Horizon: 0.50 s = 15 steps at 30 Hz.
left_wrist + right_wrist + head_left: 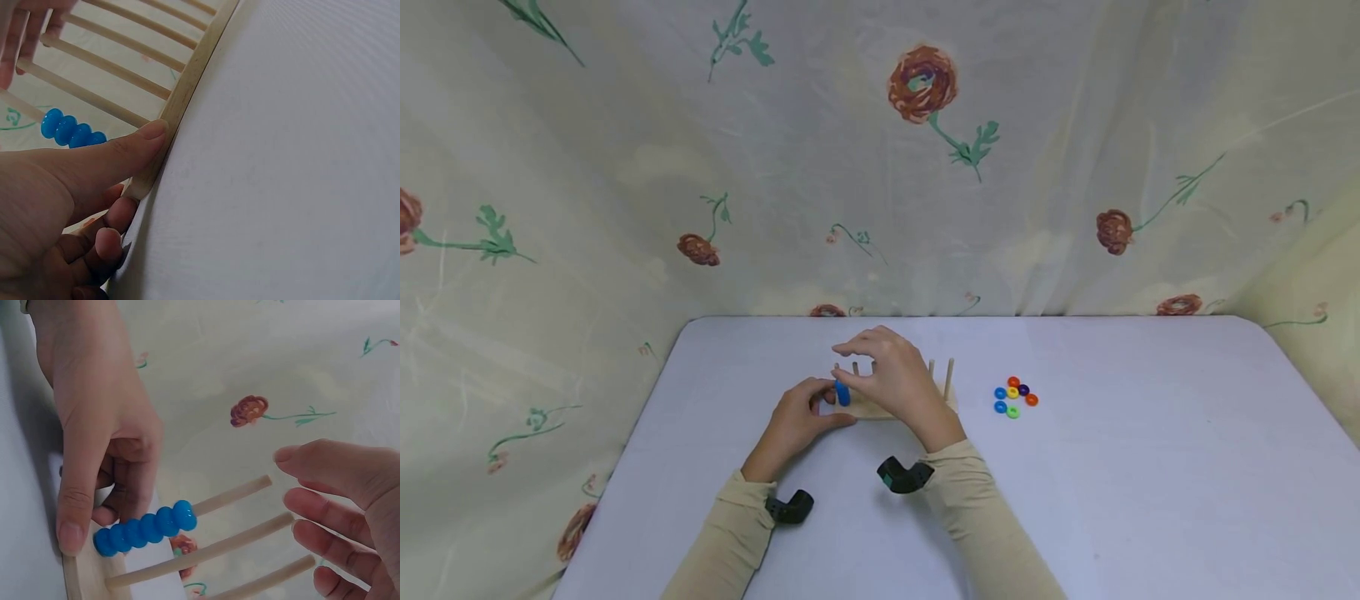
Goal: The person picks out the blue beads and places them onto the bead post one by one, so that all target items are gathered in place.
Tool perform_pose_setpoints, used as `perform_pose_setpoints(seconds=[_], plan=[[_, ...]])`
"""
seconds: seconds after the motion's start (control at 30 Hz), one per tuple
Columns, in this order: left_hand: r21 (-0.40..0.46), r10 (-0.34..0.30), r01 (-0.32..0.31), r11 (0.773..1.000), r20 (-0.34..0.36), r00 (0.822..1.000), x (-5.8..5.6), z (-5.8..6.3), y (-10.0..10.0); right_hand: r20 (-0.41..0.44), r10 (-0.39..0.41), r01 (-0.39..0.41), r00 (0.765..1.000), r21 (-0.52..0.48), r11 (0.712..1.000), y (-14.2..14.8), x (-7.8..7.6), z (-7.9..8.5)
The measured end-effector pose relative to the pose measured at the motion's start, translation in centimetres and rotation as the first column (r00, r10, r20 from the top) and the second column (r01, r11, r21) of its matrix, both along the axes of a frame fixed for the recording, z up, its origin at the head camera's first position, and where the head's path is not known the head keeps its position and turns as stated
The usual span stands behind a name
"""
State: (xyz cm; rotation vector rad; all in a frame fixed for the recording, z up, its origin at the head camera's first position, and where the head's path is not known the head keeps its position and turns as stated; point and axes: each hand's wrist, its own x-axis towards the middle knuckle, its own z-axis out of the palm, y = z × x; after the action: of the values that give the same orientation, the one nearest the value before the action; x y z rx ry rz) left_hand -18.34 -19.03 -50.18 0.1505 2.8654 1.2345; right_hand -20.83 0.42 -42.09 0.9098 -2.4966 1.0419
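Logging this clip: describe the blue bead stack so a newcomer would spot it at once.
On the white table, find the wooden pegboard gripped by the left hand. At its left end, right beside that hand, the blue bead stack sits threaded on a peg. The neighbouring pegs in view carry no beads.

No text, label or number can be read.

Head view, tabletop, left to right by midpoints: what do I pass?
Left hand → blue bead stack → right hand → rightmost peg → two loose blue beads → purple bead → far-right orange bead.
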Motion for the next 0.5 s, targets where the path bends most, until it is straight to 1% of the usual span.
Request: perform_pose_setpoints(seconds=[0.13,0.23,0.37,0.5], plan=[[0.014,-0.002,0.002,1.000,0.000,1.000,0.0,-0.1,0.1,0.015,-0.018,0.018,1.000,-0.007,1.000,0.7,0.1,0.3],[0.009,0.007,-0.007,1.000,0.009,1.000,0.0,-0.1,0.2,0.015,-0.027,0.027,1.000,-0.013,1.000,1.5,0.2,0.5],[-0.005,0.020,-0.020,1.000,0.013,1.000,0.0,-0.1,0.2,0.009,-0.040,0.040,0.999,-0.010,0.999,2.8,0.2,0.7],[0.005,0.024,-0.024,1.000,0.009,1.000,0.1,0.0,0.2,0.016,-0.062,0.062,0.998,-0.013,0.998,4.4,0.3,0.8]])
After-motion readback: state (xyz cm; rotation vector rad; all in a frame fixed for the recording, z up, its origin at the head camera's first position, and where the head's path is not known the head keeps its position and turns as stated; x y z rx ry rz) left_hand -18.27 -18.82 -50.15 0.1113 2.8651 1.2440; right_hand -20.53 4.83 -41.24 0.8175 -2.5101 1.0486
